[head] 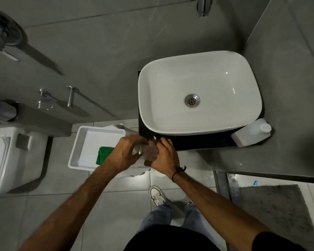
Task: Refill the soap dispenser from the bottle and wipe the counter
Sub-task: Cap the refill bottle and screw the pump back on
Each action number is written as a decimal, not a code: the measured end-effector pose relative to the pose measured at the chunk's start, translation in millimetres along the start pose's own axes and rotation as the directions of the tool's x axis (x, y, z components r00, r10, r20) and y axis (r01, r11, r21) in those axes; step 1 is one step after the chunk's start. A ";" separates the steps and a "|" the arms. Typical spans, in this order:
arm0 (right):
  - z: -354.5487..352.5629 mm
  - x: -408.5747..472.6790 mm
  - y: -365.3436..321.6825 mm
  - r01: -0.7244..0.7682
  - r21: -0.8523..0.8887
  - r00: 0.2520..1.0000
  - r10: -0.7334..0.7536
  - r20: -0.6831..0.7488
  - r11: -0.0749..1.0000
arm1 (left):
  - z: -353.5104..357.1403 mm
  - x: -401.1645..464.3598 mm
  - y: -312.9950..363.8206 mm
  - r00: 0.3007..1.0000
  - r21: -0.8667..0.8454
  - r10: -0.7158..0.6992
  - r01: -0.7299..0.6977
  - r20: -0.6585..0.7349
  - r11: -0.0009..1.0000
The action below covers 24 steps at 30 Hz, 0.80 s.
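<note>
A clear soap dispenser (150, 151) is held between both hands just off the front left corner of the black counter (198, 141). My left hand (125, 153) grips its upper part from the left. My right hand (164, 158) wraps its body from the right. Most of the dispenser is hidden by my fingers. A white refill bottle (250, 133) with its cap on lies tilted at the counter's right end, beside the white basin (199, 93). A green cloth (103, 154) lies in a white tray (91, 140) to the left of my hands.
A toilet cistern (13, 158) stands at the left. A tap (204, 6) hangs from the wall above the basin. A grey mat (277, 211) lies on the tiled floor at the right. My shoes (158, 196) are below the counter's edge.
</note>
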State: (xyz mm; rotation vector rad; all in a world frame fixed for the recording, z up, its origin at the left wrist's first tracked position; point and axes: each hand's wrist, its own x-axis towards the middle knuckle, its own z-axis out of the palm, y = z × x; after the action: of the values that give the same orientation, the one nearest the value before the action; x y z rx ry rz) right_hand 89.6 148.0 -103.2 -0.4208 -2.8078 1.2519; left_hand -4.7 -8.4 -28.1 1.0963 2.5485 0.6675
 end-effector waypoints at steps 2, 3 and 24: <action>-9.0 -2.6 3.7 0.053 -0.047 0.998 -0.052 0.022 0.997 | -1.7 -6.3 6.5 1.000 -0.043 -0.015 0.015 0.000 0.999; -13.7 -4.1 4.5 0.067 -0.065 0.997 -0.065 0.033 0.996 | -3.6 -8.0 10.0 0.999 -0.070 -0.041 0.042 0.010 0.997; -86.5 -44.4 34.6 0.092 -0.174 0.993 -0.077 0.095 0.980 | 14.9 0.1 89.4 0.990 0.107 -0.031 0.016 0.137 0.994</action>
State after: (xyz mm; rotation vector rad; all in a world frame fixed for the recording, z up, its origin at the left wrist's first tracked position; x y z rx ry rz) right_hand 152.8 221.1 -67.0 -0.2550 -2.9890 1.0323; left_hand 55.7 50.2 5.6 1.1030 2.4976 0.4388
